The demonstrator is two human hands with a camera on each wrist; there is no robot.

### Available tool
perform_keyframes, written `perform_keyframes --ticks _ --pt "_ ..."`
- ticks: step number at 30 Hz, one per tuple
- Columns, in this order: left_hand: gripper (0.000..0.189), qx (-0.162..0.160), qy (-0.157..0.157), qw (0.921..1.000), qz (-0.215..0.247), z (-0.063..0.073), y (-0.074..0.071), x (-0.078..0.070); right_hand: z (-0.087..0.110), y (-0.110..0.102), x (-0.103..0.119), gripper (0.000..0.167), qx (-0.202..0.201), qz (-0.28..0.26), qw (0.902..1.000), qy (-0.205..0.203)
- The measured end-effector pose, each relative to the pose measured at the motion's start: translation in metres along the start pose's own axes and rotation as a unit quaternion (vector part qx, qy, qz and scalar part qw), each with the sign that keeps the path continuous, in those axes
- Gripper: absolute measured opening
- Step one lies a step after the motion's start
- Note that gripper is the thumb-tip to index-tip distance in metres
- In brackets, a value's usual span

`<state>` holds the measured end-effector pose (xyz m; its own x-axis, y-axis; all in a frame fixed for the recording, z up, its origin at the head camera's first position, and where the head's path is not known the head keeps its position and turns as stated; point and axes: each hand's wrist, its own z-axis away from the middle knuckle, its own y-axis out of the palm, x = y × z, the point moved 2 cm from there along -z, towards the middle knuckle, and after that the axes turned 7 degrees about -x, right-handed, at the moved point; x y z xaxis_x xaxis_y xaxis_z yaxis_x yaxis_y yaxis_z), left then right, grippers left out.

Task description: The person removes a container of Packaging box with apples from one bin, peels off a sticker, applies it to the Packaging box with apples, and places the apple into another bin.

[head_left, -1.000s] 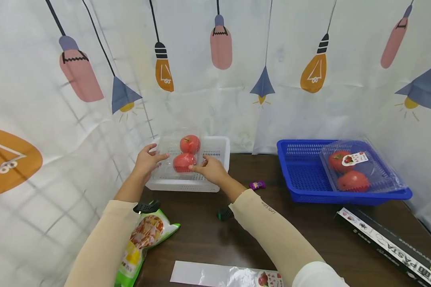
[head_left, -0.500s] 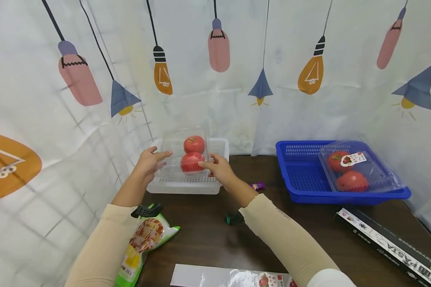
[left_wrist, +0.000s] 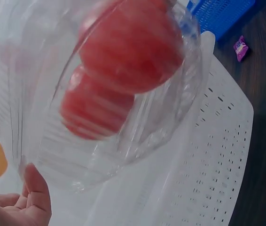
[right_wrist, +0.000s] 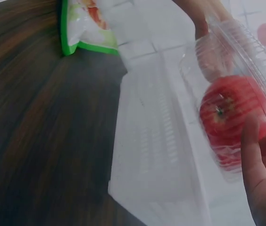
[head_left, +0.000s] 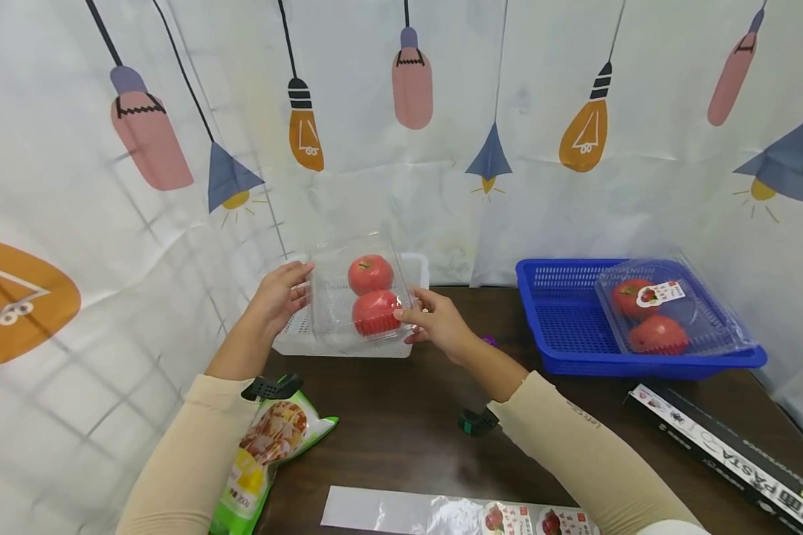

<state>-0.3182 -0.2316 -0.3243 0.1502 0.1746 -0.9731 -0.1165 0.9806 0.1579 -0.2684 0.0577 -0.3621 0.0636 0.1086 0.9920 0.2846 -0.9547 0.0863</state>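
Both hands hold a clear plastic clamshell box [head_left: 331,297] up over the white basket [head_left: 348,348], tilted. Inside are two red, tomato-like fruits, an upper one [head_left: 370,274] and a lower one [head_left: 377,312]. My left hand [head_left: 277,297] grips the box's left edge; the left wrist view shows its thumb [left_wrist: 37,186] against the plastic. At the lower right side, my right hand [head_left: 438,323] pinches the box, thumb on top and fingers partly hidden beneath. One fruit [right_wrist: 231,120] shows through the plastic in the right wrist view.
On the right stands a blue basket [head_left: 562,363] with another fruit box [head_left: 652,316], which bears a sticker. A black pasta box [head_left: 723,453], a green food bag [head_left: 268,446], a sticker strip [head_left: 401,509] and a purple wrapped candy [left_wrist: 240,48] lie on the dark table.
The plastic box has moved right and lifted toward me, tilting clockwise. Both hands have stayed at its sides, and the right forearm has shifted right.
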Motion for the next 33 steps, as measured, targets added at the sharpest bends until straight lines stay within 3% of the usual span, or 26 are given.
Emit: perform_keyframes --ticks 7,15,21,27,33 --pt "0.089 0.004 0.004 0.9999 -0.009 0.002 0.002 0.002 0.024 -0.011 0.000 0.064 0.028 0.019 0.9993 0.016" --pt "0.051 0.024 0.012 0.9993 -0.027 0.002 0.007 0.006 0.051 -0.018 0.006 0.073 0.032 0.038 0.9986 0.019" --pt "0.067 0.059 0.006 0.9944 -0.087 0.009 0.009 0.010 0.067 -0.025 0.012 0.077 0.039 0.067 0.9963 0.036" --pt "0.070 0.083 0.017 0.9856 -0.147 0.016 0.013 0.014 0.080 -0.034 0.015 0.074 0.038 0.078 0.9955 0.040" --pt "0.063 0.089 0.022 0.9833 -0.157 0.021 0.017 0.018 0.089 -0.042 0.013 0.075 0.038 0.072 0.9958 0.042"
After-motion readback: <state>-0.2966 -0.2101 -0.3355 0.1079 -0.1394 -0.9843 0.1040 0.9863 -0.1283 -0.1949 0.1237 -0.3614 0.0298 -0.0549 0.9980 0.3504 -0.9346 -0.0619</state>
